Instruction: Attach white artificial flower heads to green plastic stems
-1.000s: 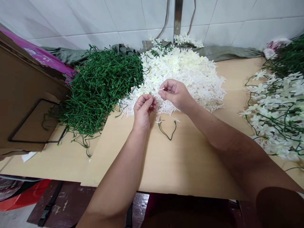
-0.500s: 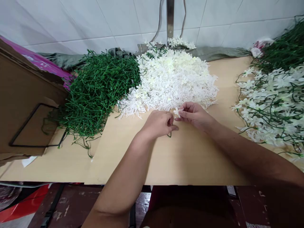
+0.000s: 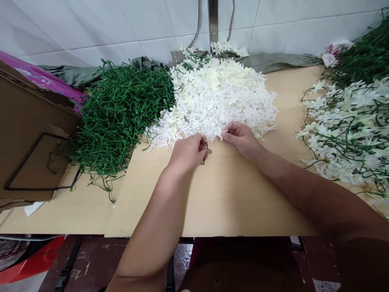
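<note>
Between the curled fingers of my left hand (image 3: 190,151) is a thin green plastic stem (image 3: 203,161), its lower end poking out below the thumb. My right hand (image 3: 241,140) pinches a small white artificial flower (image 3: 219,134) at the front edge of a heap of white artificial flowers (image 3: 221,93). A gap separates the two hands. Left of the white heap lies a pile of green plastic stems (image 3: 121,109). Flowers joined to green stems (image 3: 349,134) make a pile at the right.
A cardboard box (image 3: 30,134) with a black wire frame (image 3: 33,188) stands at the left. The cardboard-covered table (image 3: 227,202) ends close to my body. More green stems (image 3: 361,61) lie at the back right, against the tiled wall (image 3: 279,20).
Both hands have shifted left and slightly away from me, and the gap between them has widened. The left still grips the stem, the right the white flower. The camera view has shifted slightly.
</note>
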A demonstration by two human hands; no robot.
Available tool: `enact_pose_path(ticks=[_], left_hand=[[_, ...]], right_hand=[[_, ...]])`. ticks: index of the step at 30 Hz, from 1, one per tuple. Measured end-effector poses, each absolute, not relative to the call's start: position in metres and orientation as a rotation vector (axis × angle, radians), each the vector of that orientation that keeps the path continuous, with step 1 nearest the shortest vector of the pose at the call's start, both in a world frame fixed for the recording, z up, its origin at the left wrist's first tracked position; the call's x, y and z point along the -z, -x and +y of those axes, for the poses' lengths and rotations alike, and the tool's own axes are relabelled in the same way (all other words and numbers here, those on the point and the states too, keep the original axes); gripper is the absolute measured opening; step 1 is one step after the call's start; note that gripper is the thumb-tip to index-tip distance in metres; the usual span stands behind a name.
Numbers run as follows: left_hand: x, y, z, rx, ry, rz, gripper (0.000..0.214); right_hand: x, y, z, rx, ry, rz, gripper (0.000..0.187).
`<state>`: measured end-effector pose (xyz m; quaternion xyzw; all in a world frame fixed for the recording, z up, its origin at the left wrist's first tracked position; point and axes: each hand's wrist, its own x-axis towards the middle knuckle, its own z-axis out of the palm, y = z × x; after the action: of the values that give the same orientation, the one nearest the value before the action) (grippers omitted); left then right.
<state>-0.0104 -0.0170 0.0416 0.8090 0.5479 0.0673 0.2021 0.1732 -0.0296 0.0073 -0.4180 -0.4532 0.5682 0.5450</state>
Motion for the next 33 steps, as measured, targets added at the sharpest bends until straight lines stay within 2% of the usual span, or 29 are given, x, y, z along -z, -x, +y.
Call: enact_pose_path(ticks=[3, 11, 14, 16, 19, 21, 27, 33], left_hand=[[-0.043, 0.008, -0.017, -0.16, -2.277, 1.557, 0.007], [-0.044, 0.004, -0.018, -0.111, -2.402, 1.616, 0.013], [-0.037, 0.009, -0.014, -0.32, -2.304, 1.68, 0.008], [-0.032, 0.012, -0.009, -0.618, -2.147, 1.664, 0.005], [-0.026, 0.013, 0.0, -1.136, -1.827, 1.391, 0.009], [-0.026, 0.013, 0.004, -1.324, -1.58, 1.201, 0.012], [-0.046, 0.013, 0.0, -1.373, -1.003, 0.911, 0.016], [-0.058, 0.015, -0.003, -1.395, -0.834, 0.812, 0.014]], right_hand=[[-0.006, -0.172, -0.03, -1.378, 0.954, -1.045, 0.045], [-0.005, -0.162, -0.025, -1.494, 0.878, -1.06, 0.043], [-0.002, -0.158, -0.014, -1.473, 0.869, -1.032, 0.043], [0.001, -0.156, -0.007, -1.478, 0.862, -0.999, 0.041], [0.003, -0.156, -0.001, -1.51, 0.844, -0.956, 0.04], [0.002, -0.157, -0.001, -1.536, 0.824, -0.929, 0.041], [-0.014, -0.169, -0.008, -1.664, 0.746, -0.908, 0.038], [-0.023, -0.174, -0.011, -1.723, 0.708, -0.916, 0.029]])
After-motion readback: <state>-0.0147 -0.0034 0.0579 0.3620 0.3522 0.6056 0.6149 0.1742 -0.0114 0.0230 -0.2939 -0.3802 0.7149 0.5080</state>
